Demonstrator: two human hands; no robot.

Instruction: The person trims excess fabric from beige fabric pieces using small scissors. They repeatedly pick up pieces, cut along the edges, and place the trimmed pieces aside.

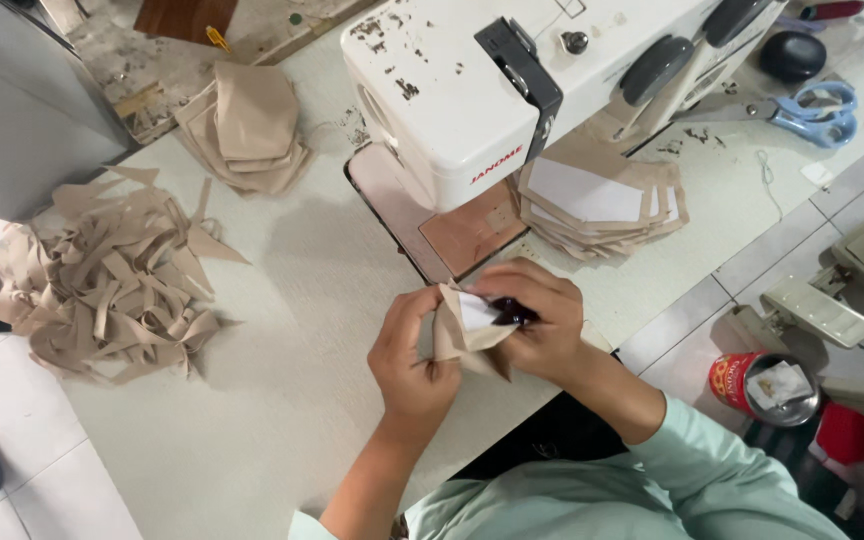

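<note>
Tan fabric piece (457, 325), point upward

Sewing machine (512, 90), blue scissors (812, 112), scrap heap (112, 280)

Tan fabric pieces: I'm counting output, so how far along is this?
Looks done: a folded stack left of the sewing machine, and a trimmings heap. In hand: left hand and right hand hold one tan piece. Left: a white-lined stack.
</note>
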